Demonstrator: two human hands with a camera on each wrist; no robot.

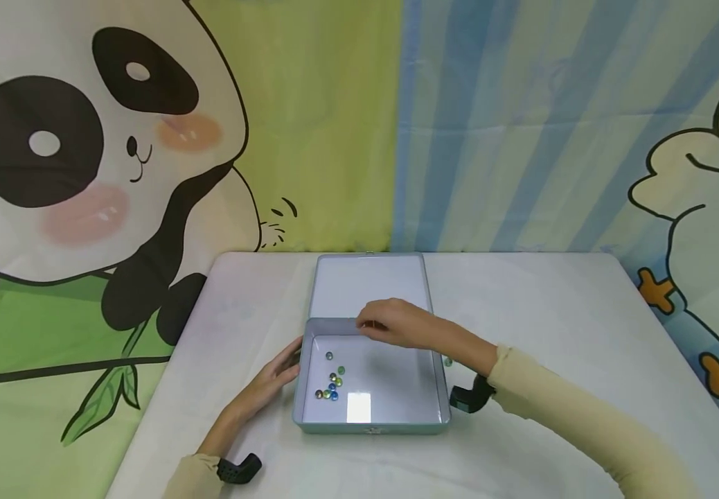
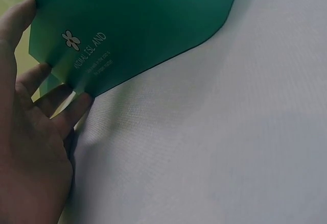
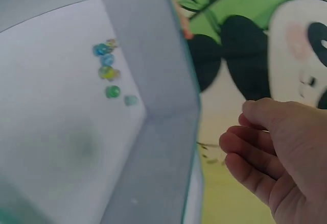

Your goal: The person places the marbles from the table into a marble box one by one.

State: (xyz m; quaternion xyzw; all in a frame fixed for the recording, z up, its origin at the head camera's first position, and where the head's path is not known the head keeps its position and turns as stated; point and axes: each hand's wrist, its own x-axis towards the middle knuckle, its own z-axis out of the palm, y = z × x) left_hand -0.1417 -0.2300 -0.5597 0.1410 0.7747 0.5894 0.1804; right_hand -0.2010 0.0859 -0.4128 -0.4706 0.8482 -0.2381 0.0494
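Observation:
A shallow tin box [image 1: 372, 428], pale inside and green outside, lies with its hinged lid [image 1: 366, 284] folded back. Several glass marbles [image 1: 332, 387] sit on the left of its floor, and a green marble [image 1: 448, 362] is on the table by the right wall. My left hand [image 1: 272, 380] touches the left wall; in the left wrist view its fingertips [image 2: 79, 106] are at the green side. Over the back wall is my right hand [image 1: 400, 323], fingers curled and thumb near the index finger [image 3: 258, 113]. Whether anything is between them is hidden.
The box stands on a white-covered table [image 1: 540, 312]. A patterned cloth with a panda [image 1: 104, 125] hangs behind it. Dark wrist cameras [image 1: 473, 395] stick out below both sleeves.

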